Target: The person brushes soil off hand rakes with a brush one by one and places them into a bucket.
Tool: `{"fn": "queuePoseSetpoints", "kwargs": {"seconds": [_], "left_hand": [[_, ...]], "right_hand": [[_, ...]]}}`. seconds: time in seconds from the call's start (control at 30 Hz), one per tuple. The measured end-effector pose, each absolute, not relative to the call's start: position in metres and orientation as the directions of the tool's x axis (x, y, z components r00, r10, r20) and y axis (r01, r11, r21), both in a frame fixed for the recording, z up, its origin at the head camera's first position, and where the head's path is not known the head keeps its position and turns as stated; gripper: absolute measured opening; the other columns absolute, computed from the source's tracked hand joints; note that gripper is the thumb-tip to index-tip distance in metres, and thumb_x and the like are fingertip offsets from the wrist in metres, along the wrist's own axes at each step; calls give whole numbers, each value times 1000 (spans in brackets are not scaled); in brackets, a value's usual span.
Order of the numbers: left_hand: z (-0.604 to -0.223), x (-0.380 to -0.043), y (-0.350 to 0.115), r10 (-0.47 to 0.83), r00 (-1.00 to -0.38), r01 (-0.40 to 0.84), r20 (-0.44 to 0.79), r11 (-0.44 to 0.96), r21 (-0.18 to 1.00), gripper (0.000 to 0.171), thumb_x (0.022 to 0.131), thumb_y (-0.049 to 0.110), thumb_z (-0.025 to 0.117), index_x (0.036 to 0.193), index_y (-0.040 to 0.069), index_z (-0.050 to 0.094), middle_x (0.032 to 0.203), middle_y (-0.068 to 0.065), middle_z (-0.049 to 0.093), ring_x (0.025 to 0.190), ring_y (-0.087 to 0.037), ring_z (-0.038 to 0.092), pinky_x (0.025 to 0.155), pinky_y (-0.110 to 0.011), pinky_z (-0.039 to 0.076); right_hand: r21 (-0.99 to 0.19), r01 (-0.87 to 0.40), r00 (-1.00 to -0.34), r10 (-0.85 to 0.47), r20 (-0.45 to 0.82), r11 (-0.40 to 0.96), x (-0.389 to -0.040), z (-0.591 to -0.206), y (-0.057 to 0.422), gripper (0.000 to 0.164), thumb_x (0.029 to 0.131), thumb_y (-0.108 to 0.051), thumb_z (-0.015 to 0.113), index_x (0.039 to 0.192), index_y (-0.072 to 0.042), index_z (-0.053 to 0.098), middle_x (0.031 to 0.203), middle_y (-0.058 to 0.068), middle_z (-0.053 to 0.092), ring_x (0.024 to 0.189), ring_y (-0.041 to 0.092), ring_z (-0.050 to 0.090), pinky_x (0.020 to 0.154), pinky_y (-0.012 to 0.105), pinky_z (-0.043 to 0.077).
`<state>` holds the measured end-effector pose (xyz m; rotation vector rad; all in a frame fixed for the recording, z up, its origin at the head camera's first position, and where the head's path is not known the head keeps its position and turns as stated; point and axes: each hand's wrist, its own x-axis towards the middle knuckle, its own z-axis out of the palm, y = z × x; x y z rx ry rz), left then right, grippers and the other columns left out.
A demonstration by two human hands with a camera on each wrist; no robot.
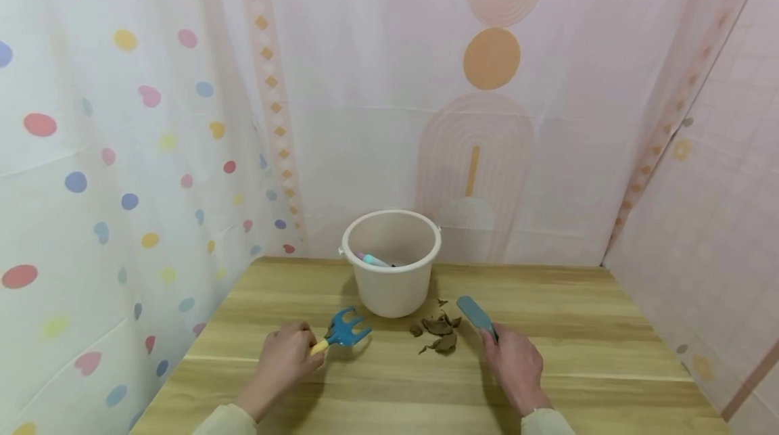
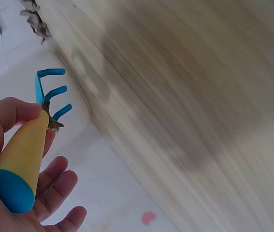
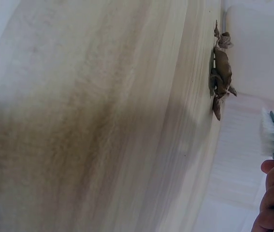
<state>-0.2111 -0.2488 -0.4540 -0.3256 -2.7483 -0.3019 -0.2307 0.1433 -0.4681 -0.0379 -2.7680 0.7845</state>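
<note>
My left hand point(image 1: 288, 354) grips the yellow handle of a small hand rake point(image 1: 345, 331) with bent blue tines. In the left wrist view a brown scrap point(image 2: 54, 124) clings at the base of the rake's tines point(image 2: 57, 91). A teal-backed brush point(image 1: 475, 314) is held by my right hand point(image 1: 516, 362); its white bristles point(image 3: 268, 133) show in the right wrist view. Between the two tools, a small heap of brown dried leaves point(image 1: 446, 343) lies on the wooden table. Both the rake and the brush are apart from the heap.
Behind the leaves stands a white bucket point(image 1: 391, 293) holding a light-blue and pink-tipped item point(image 1: 374, 260), partly hidden by the rim. Patterned curtains point(image 1: 359, 83) enclose the wooden table point(image 1: 389, 394) at the back and both sides.
</note>
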Motion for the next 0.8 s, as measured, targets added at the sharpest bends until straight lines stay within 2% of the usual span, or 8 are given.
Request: {"fn": "queuePoseSetpoints", "kwargs": {"seconds": [0.17, 0.4, 0.8], "left_hand": [[-451, -217, -228, 225, -892, 307, 391, 938, 161, 14, 70, 22, 79, 71, 10, 71, 85, -3, 63, 74, -20, 58, 64, -48, 49], [-455, -217, -211, 230, -894, 305, 384, 941, 146, 19, 74, 25, 83, 76, 10, 73, 83, -3, 61, 74, -20, 57, 62, -45, 47], [-456, -215, -196, 264, -884, 343, 386, 927, 152, 20, 75, 29, 84, 79, 12, 74, 77, 0, 60, 70, -18, 55, 60, -42, 45]], "right_hand": [[-519, -60, -960, 93, 263, 853, -232, -466, 142, 24, 99, -32, 59, 84, -13, 64, 53, -3, 42, 46, 13, 39, 45, 30, 31], [-521, -57, -962, 92, 255, 852, -230, -466, 140, 25, 98, -32, 59, 83, -13, 64, 54, -3, 43, 47, 13, 41, 45, 31, 31], [-508, -73, -960, 78, 269, 858, -227, -467, 134, 23, 97, -32, 61, 100, -11, 71, 57, -4, 48, 51, 15, 44, 45, 32, 33]]}}
